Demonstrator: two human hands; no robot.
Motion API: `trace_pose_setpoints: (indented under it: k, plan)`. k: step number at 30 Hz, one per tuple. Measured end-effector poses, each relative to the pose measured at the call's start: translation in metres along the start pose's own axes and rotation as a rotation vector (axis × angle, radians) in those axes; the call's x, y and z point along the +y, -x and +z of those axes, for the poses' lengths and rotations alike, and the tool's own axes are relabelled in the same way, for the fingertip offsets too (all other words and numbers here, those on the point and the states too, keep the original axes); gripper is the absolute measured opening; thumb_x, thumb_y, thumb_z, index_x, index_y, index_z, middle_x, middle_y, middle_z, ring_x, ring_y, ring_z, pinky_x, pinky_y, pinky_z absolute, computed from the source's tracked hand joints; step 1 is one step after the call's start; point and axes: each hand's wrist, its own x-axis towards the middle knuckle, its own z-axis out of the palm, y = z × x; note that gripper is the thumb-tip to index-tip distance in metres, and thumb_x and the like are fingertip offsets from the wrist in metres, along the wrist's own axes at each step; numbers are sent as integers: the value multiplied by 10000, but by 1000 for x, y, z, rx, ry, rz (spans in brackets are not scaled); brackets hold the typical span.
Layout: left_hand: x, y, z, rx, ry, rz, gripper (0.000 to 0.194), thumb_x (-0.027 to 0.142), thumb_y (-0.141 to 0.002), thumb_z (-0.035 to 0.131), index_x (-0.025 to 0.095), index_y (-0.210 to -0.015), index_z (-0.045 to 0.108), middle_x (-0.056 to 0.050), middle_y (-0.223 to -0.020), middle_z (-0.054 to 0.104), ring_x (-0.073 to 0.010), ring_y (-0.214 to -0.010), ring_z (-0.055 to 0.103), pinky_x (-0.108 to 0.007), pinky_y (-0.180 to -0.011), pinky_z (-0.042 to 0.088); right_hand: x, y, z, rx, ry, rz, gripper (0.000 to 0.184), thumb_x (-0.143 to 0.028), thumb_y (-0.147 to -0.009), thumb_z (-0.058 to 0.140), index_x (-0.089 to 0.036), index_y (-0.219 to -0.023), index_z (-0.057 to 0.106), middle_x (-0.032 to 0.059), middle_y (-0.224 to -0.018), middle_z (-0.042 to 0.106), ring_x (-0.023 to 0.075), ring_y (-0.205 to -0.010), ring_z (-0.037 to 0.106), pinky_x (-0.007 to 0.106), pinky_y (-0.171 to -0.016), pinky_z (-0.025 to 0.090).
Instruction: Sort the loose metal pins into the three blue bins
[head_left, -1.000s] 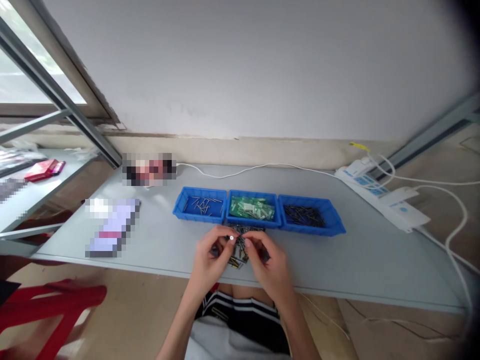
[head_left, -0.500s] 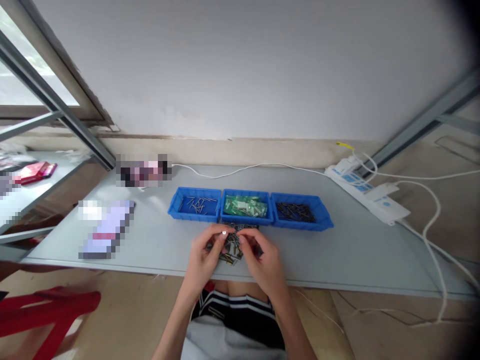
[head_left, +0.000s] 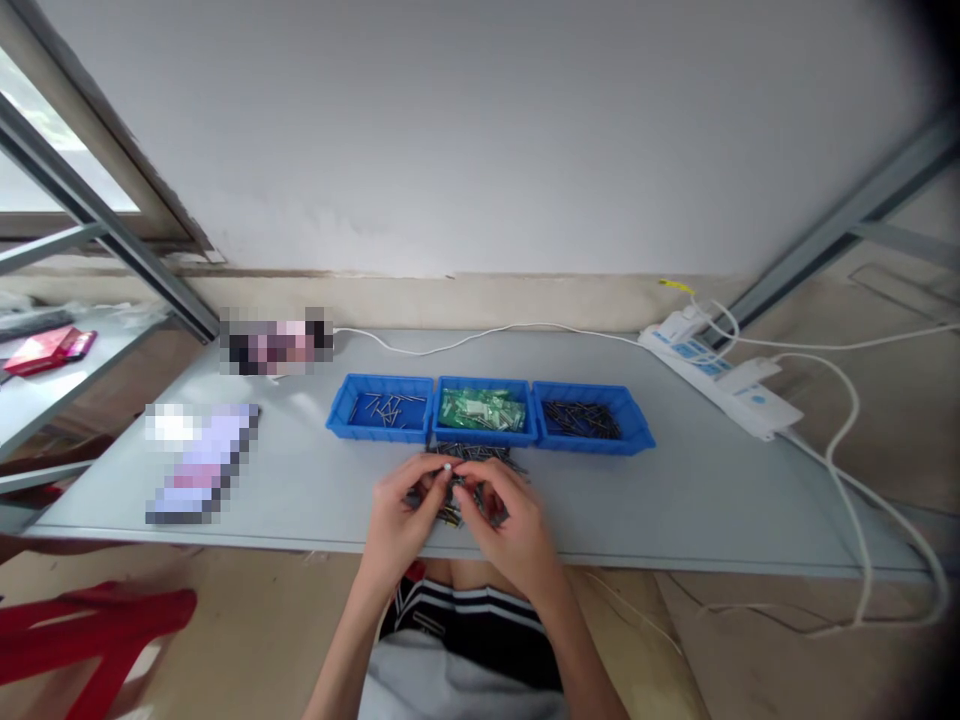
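Above a loose pile of screws (head_left: pixel 487 456), my left hand (head_left: pixel 401 508) pinches a small screw (head_left: pixel 448 467) between thumb and forefinger. Its bright round head shows at the fingertips; the rest is hidden. My right hand (head_left: pixel 504 508) is curled close against it, thumb and fingertips drawn together. What those fingers hold is too small to make out. Behind the pile, a blue left bin (head_left: pixel 339 424) contains thin silvery screws (head_left: pixel 390 408). Green plastic packets (head_left: pixel 484 408) fill much of the blue middle bin (head_left: pixel 480 437). Dark screws (head_left: pixel 581 418) lie in the blue right bin (head_left: pixel 634 437).
A grey table (head_left: pixel 675 510) runs along the wall. A blurred phone-like slab (head_left: pixel 206 460) and another blurred object (head_left: pixel 277 345) lie left. At right rests a white power strip (head_left: pixel 712 375) with cables. A red stool (head_left: pixel 112 630) stands at lower left.
The view has shifted a little, so the table and bins appear farther left. My right hand has moved closer to the left and its fingers have curled in. The left hand keeps its pinch.
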Motion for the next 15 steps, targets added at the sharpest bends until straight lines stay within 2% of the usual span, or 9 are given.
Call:
trace_pose_setpoints:
  k: [5, 11, 15]
  plan:
    - [-2, 4, 0, 155, 78, -55, 267, 428, -1021, 721, 200, -1081, 847, -91, -1069, 852, -116, -574, 635, -248, -619, 574, -1, 2, -2, 12, 5, 43, 175, -280, -1062, 590, -244, -1150, 737, 2, -845, 730, 136, -604, 573, 262, -615, 497]
    - [-2, 4, -1, 118, 46, -29, 294, 441, -1051, 682, 212, -1081, 864, -86, -1085, 843, -116, -596, 643, -247, -623, 553, 3, 0, -1, -44, 31, 94, 177, -288, -1069, 581, -238, -1114, 744, 2, -817, 725, 146, -614, 601, 263, -595, 480]
    - [-5, 5, -1, 139, 50, -75, 305, 459, -1034, 704, 196, -1056, 857, -82, -1012, 851, -113, -578, 612, -235, -588, 518, 6, 2, 0, -41, 22, 93, 172, -295, -1078, 588, -242, -1112, 748, 3, -824, 730, 151, -628, 615, 265, -616, 499]
